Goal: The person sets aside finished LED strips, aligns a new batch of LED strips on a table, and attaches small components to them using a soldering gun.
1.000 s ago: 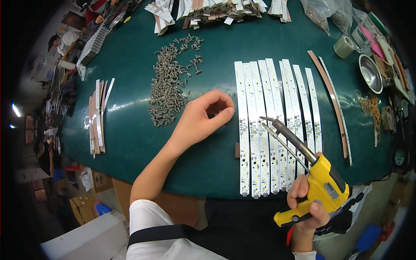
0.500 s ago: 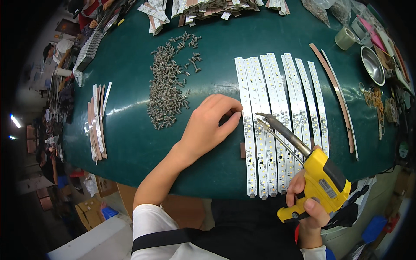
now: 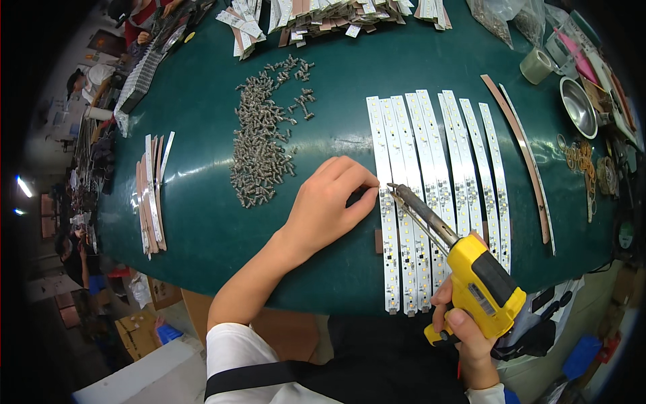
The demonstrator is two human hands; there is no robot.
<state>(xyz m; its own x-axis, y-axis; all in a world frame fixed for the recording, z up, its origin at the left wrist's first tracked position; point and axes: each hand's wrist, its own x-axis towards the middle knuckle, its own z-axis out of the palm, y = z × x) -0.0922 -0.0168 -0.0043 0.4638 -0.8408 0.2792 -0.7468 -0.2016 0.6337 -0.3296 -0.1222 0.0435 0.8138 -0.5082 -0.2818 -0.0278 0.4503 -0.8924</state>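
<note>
Several white LED circuit strips (image 3: pixel 391 269) lie side by side, running lengthwise away from me on the green table. At the left edge of the leftmost strip, my left hand (image 3: pixel 326 205) has thumb and forefinger pinched together; whatever is between the fingertips is too small to make out. My right hand (image 3: pixel 470 337) grips a yellow soldering gun (image 3: pixel 481 283) by its handle. The gun's dark tip and thin feed tube point up-left at the leftmost strip, just beside my left fingertips. Whether the tip touches the strip, I cannot tell.
A heap of small metal parts (image 3: pixel 259 145) lies left of the strips. More strips are stacked at the far edge (image 3: pixel 336 17) and in a small bundle (image 3: pixel 153 195) at left. At right are a metal bowl (image 3: pixel 579 108) and a tape roll (image 3: pixel 536 66). Other people work far left.
The soldering gun has moved left and slightly down, bringing its tip to the leftmost strip near my left fingertips. My left hand keeps its pinch there.
</note>
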